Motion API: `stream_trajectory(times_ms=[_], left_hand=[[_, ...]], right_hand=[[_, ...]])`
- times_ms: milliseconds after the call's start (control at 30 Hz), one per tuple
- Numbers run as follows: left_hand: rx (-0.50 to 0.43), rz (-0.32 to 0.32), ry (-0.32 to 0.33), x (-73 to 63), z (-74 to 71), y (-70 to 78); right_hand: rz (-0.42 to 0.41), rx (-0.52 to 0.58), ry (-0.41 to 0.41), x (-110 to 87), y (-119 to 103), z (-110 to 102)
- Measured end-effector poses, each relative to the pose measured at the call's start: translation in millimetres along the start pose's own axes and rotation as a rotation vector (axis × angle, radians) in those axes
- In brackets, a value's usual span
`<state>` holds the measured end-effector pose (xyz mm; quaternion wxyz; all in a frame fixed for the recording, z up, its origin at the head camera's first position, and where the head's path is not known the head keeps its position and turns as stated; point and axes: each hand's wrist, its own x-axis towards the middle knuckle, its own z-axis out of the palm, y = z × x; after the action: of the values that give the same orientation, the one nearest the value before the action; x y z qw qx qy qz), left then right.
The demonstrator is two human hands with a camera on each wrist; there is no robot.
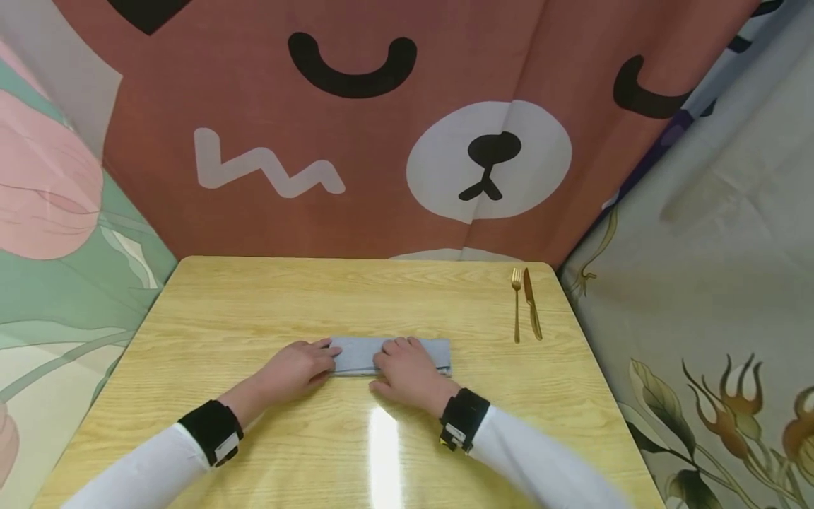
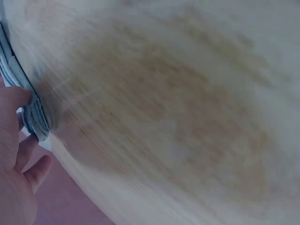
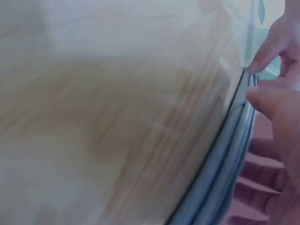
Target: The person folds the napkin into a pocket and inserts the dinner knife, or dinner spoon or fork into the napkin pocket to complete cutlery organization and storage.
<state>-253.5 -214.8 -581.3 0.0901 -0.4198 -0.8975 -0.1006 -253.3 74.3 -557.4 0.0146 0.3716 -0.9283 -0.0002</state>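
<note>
A grey-blue cloth (image 1: 356, 353), folded into a narrow layered strip, lies flat near the middle of the table. My left hand (image 1: 302, 367) pinches its left end; in the left wrist view the thumb touches the stacked layers of the cloth (image 2: 35, 115) with fingers on the other side. My right hand (image 1: 410, 371) grips the strip right of its middle, fingers bent over the top. The right wrist view shows that thumb at the near edge of the cloth (image 3: 220, 150), and the fingers beyond it. Parts of the cloth are hidden under both hands.
A gold fork (image 1: 516, 304) and a gold knife (image 1: 533, 304) lie side by side at the table's far right. The wooden table (image 1: 254, 297) ends at a bear-print curtain (image 1: 369, 141) behind, with patterned curtains at left and right.
</note>
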Motion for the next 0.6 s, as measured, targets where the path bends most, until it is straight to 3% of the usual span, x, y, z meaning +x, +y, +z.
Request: stream_trajectory(times_ms=[200, 467, 600], left_hand=[[-0.015, -0.007, 0.042, -3.3, 0.5, 2.1], [-0.066, -0.004, 0.123, -6.6, 0.3, 3.7], [-0.069, -0.014, 0.134, -8.9, 0.4, 3.8]], right_hand=[[-0.1, -0.012, 0.059, 29.7, -23.1, 15.0], [-0.091, 0.002, 0.115, 50.4, -34.5, 21.5], [-0.105, -0.002, 0.096, 56.6, -33.6, 20.4]])
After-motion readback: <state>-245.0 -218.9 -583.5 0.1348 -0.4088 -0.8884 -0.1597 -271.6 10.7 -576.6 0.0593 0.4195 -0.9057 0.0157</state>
